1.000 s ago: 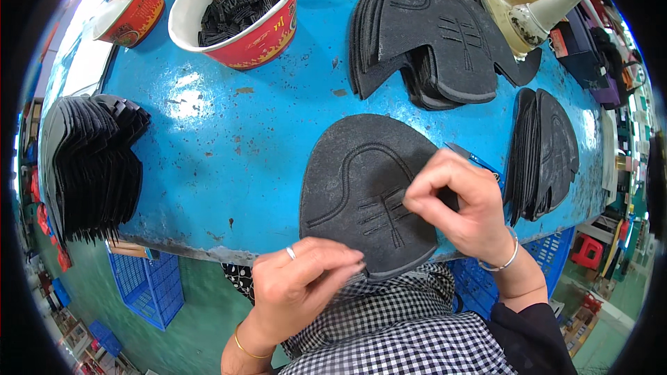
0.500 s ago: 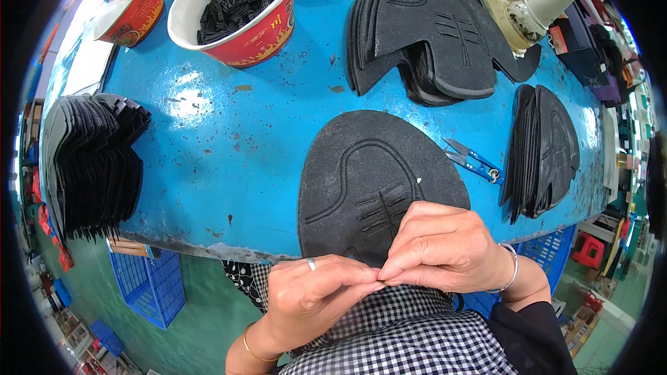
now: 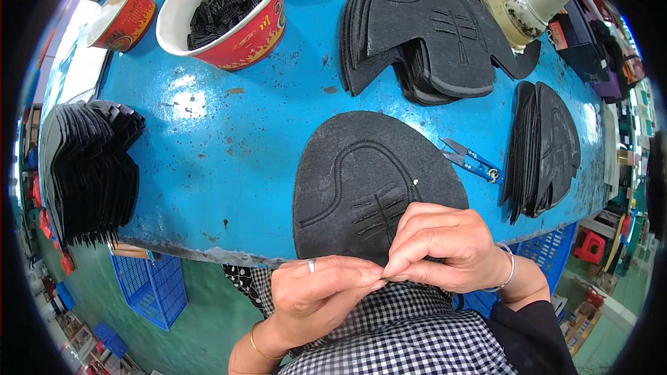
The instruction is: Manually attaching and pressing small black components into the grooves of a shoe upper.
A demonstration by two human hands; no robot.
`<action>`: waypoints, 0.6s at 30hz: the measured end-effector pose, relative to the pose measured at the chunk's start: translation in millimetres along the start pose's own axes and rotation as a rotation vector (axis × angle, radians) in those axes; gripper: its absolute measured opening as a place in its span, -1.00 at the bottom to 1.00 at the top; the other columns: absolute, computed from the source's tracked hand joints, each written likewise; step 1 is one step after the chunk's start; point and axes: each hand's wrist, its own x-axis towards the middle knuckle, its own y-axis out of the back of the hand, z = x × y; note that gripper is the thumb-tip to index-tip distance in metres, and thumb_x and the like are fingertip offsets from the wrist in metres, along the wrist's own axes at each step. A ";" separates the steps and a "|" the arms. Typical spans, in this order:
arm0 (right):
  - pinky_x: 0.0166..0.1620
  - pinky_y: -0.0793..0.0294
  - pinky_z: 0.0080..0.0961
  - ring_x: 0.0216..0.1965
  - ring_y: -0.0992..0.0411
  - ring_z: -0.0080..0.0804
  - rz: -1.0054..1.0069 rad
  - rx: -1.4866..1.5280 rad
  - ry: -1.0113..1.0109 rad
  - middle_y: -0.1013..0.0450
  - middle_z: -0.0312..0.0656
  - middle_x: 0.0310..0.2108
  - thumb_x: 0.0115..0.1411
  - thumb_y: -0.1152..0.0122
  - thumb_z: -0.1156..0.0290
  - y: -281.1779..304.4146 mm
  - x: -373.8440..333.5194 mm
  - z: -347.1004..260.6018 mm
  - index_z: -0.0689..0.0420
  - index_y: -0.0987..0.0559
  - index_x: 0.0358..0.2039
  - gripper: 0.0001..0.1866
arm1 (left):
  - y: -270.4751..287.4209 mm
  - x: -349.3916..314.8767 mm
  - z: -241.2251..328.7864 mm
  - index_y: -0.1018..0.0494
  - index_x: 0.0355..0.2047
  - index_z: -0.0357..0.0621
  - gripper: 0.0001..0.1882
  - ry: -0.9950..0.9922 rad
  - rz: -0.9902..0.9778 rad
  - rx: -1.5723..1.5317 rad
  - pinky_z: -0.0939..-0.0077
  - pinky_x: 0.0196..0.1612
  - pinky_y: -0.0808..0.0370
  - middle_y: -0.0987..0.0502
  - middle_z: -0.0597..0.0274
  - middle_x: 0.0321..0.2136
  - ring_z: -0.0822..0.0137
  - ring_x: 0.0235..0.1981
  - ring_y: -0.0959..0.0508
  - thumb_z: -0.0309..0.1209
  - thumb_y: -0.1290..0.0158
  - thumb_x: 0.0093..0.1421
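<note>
At the near edge of the blue painted surface point(image 3: 229, 139) lies a flat, dark grey felt-like shoe upper piece with stitched curved lines point(image 3: 368, 173), its lower end hanging just past the edge toward you. Your left hand point(image 3: 316, 295) and right hand point(image 3: 445, 246) meet at that lower end, fingertips pressed together in a pinch; each grip is clenched, but whether it nips the piece's edge or something tiny is too small to tell. You wear a ring on the left hand and a bangle on each wrist.

Just right of the piece rest small blue-handled thread snips point(image 3: 472, 160), blades open, touching nothing else. Beyond them stands a leaning stack of similar dark cut pieces point(image 3: 545, 146). Farther back sits a larger fanned pile of dark uppers point(image 3: 424, 35). To the far left, a red and white paper bowl holding small black parts point(image 3: 222, 14) stands well apart, and a stack of thin black pieces point(image 3: 90, 167) overhangs the left edge.
</note>
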 end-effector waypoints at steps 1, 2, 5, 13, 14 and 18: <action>-0.34 -0.47 -0.48 -0.40 -0.49 -0.37 0.020 0.002 0.001 -0.58 -0.25 -0.43 0.06 -0.40 0.56 -0.3 0.1 0.1 0.19 -0.67 -0.32 -0.86 | -0.7 0.0 -0.7 -0.61 -0.36 -0.24 -0.85 0.000 -0.001 0.000 0.55 -0.42 -0.63 -0.69 0.13 -0.42 0.27 -0.39 -0.72 -0.60 -0.32 0.02; -0.34 -0.47 -0.48 -0.40 -0.49 -0.37 0.021 0.002 0.001 -0.58 -0.25 -0.43 0.06 -0.40 0.56 0.0 0.0 -0.1 0.19 -0.67 -0.32 -0.86 | -1.1 0.2 -1.3 -0.60 -0.35 -0.24 -0.84 -0.015 0.022 -0.026 0.55 -0.41 -0.63 -0.69 0.11 -0.41 0.27 -0.39 -0.72 -0.62 -0.30 0.03; -0.34 -0.47 -0.48 -0.40 -0.50 -0.37 0.040 -0.040 -0.050 -0.58 -0.26 -0.43 0.05 -0.40 0.55 3.7 -0.4 -1.2 0.17 -0.67 -0.36 -0.88 | 0.4 -1.8 -0.2 -0.57 -0.32 -0.24 -0.82 0.012 0.071 -0.085 0.56 -0.40 -0.62 -0.69 0.09 -0.38 0.27 -0.38 -0.71 -0.64 -0.29 0.04; -0.17 -0.42 -0.43 -0.26 -0.44 -0.37 0.196 -0.644 -0.032 -0.55 -0.31 -0.30 -0.03 -0.42 0.49 31.7 8.3 13.1 0.10 -0.66 -0.45 -0.90 | 6.8 18.3 1.4 -0.51 -0.40 -0.21 -0.82 -0.192 -0.001 0.436 0.58 -0.44 -0.58 -0.69 0.05 -0.30 0.28 -0.39 -0.70 -0.62 -0.29 0.01; -0.16 -0.41 -0.44 -0.23 -0.42 -0.38 0.179 -0.635 -0.028 -0.54 -0.31 -0.26 -0.03 -0.42 0.48 30.3 8.3 16.8 0.10 -0.66 -0.45 -0.90 | 5.8 18.2 1.2 -0.53 -0.40 -0.20 -0.80 -0.189 -0.032 0.490 0.56 -0.45 -0.59 -0.69 0.09 -0.31 0.26 -0.39 -0.70 -0.59 -0.33 -0.03; -0.17 -0.41 -0.42 -0.25 -0.42 -0.36 0.185 -0.675 -0.018 -0.54 -0.30 -0.26 -0.03 -0.42 0.46 28.5 9.7 22.1 0.11 -0.65 -0.45 -0.89 | 2.2 17.5 -0.4 -0.55 -0.41 -0.21 -0.81 -0.197 -0.100 0.610 0.56 -0.48 -0.58 -0.69 0.09 -0.30 0.28 -0.42 -0.69 -0.59 -0.33 -0.04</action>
